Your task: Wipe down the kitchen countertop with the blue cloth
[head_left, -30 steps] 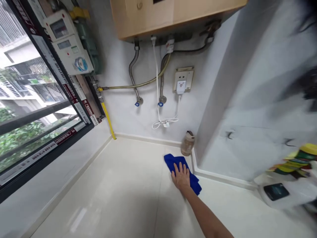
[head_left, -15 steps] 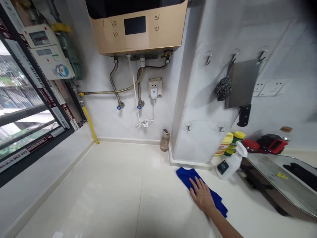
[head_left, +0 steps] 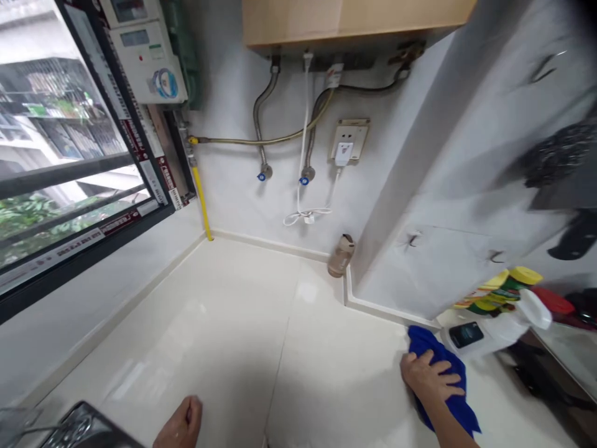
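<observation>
A dark blue cloth [head_left: 459, 398] lies crumpled on the white countertop [head_left: 233, 330] at the lower right. My right hand [head_left: 431, 376] rests on it with fingers spread, pressing down rather than wrapping round it. A white spray bottle [head_left: 489, 333] stands tilted in view just beyond the cloth. My left hand [head_left: 181, 423] is at the lower edge, left of the middle, over the counter. Its fingers are curled into a fist, and nothing sticks out of it.
A brown bottle [head_left: 341, 256] stands by the wall corner. At the lower left is a black stove-like appliance [head_left: 84, 429]. A pan [head_left: 550, 379] and yellow-capped containers [head_left: 517, 283] stand at right. Hoses and a plugged-in cord hang below the water heater [head_left: 354, 22].
My head view has turned left and down. My left hand has come into view as a fist. My right hand stays on the cloth, which is now closer to the spray bottle.
</observation>
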{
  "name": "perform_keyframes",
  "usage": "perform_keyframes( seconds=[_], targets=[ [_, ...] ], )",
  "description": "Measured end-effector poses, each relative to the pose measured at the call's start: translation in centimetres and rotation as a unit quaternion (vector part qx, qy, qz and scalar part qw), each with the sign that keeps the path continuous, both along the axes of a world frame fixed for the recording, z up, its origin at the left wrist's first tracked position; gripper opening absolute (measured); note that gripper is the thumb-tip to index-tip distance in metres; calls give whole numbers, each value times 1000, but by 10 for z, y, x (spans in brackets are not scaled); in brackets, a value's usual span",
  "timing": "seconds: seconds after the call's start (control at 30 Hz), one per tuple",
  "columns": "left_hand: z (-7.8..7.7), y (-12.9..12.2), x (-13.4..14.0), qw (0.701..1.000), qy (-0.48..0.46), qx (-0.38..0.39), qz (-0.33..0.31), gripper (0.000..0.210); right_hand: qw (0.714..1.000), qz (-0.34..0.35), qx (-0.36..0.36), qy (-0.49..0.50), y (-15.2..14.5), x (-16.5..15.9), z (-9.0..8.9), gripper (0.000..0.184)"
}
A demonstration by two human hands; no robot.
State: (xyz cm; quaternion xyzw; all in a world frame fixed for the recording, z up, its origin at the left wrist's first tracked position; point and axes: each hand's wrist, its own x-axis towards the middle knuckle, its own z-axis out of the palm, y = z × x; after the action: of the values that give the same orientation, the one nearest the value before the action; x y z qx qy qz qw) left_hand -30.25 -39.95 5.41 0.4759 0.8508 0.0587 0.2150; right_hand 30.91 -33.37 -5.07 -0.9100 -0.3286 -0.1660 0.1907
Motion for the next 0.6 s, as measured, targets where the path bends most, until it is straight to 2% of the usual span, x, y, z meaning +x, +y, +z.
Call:
perform_keyframes(
  seconds=[0.13, 0.23, 0.33, 0.47, 0.6],
  targets=[
    [-4, -5, 6, 998, 52, 26, -28, 37, 999, 50, -12, -9, 32, -44, -5, 66],
    [-7, -7, 8, 995, 68, 59, -35, 35, 989, 145, -17, -17, 48, -99, 3, 64],
    [-11, -7, 8, 994, 74, 75, -25, 34, 964, 259, -53, -11, 53, -167, 20, 61],
    [-10, -8, 8, 994, 73, 78, -17, 34, 918, 388, -87, 7, 42, -254, 38, 62],
    [-5, -7, 8, 994, 72, 77, -18, 35, 866, 492, -83, 17, 8, -313, 48, 66]
  ],
)
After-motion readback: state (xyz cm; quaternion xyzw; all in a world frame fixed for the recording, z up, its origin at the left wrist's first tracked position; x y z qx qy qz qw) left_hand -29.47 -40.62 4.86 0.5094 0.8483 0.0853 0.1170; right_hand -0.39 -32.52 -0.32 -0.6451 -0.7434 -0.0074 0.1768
